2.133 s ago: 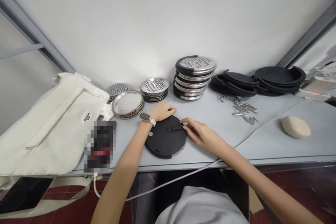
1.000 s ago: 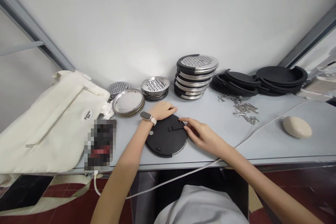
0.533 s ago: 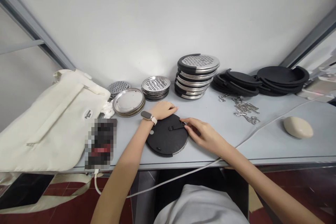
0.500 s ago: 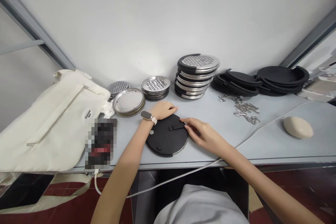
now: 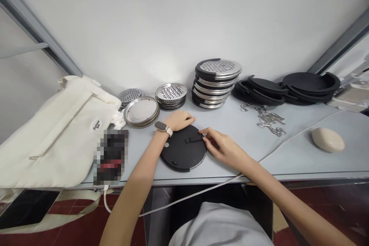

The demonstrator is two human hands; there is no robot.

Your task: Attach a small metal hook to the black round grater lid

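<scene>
A round black disc [image 5: 183, 154] with a silvery rim showing at its right lies flat near the table's front edge. My left hand [image 5: 179, 120], with a watch at the wrist, rests at its far edge, fingers stretched toward the right. At the disc's right edge my right hand [image 5: 215, 141] pinches a small metal clasp [image 5: 201, 135] between thumb and fingertips. A short black strap [image 5: 192, 139] runs from the disc's middle to that clasp. The fingers partly cover the clasp.
Behind stand a stack of metal graters in black holders [image 5: 217, 84], loose grater plates [image 5: 171, 94] and plain metal plates [image 5: 141, 111]. Black holders [image 5: 308, 86], metal clasps [image 5: 269, 117] and a beige rounded object [image 5: 328, 139] are on the right. A bag [image 5: 57, 134] and cable [image 5: 187, 196] are nearby.
Both hands keep almost the same places. The right fingers have shifted very slightly at the clasp; the disc has stayed put.
</scene>
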